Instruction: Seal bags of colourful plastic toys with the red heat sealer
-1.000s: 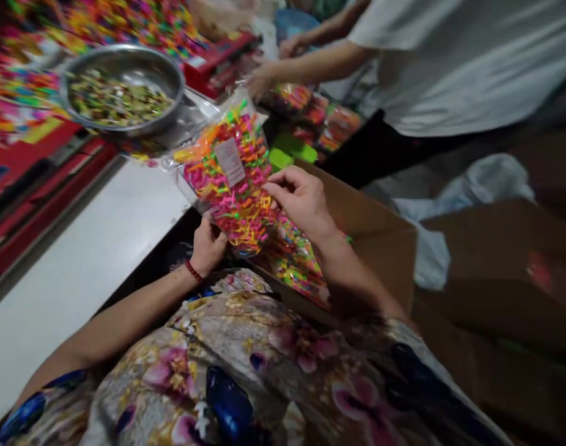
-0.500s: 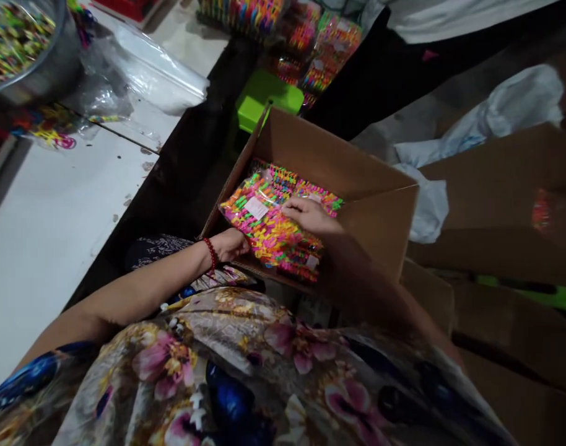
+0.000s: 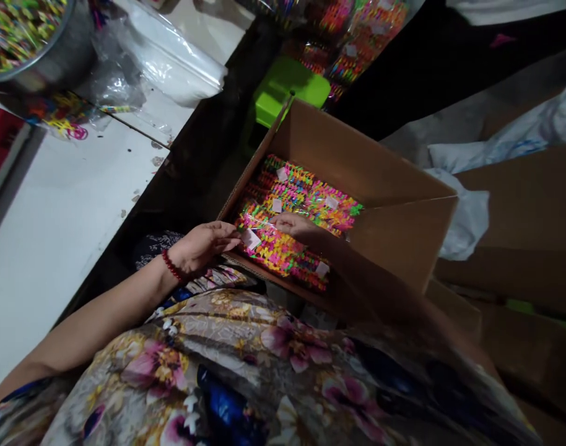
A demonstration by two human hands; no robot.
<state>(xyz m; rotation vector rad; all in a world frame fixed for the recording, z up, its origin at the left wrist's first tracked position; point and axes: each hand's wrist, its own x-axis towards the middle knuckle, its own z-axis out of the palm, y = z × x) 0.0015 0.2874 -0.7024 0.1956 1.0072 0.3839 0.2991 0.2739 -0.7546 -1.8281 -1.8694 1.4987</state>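
An open cardboard box (image 3: 394, 229) holds several clear plastic bags packed with small neon-coloured pieces, too small to name, with white labels. The nearest bag (image 3: 277, 253) lies flat against the box's near left wall. Above that bag, my right hand (image 3: 296, 227) has its fingers closed on the bag's clear plastic edge. My left hand (image 3: 204, 246), with a red bead bracelet at the wrist, is at the near left rim of the box. Its fingers are stretched out and hold nothing, close to the bag's label.
A white table (image 3: 78, 204) runs along the left. On it stand a metal basin (image 3: 74, 49) of colourful pieces and a stack of clear plastic sheets or bags (image 3: 181, 62). A green stool (image 3: 292, 87) is behind the box. Beyond are more filled bags (image 3: 376, 31) and a person's dark-clothed leg (image 3: 389, 74).
The near bag has gone from tilted to lying flat in the box. My left hand has let go of it and drawn back left to the rim. The view has shifted slightly.
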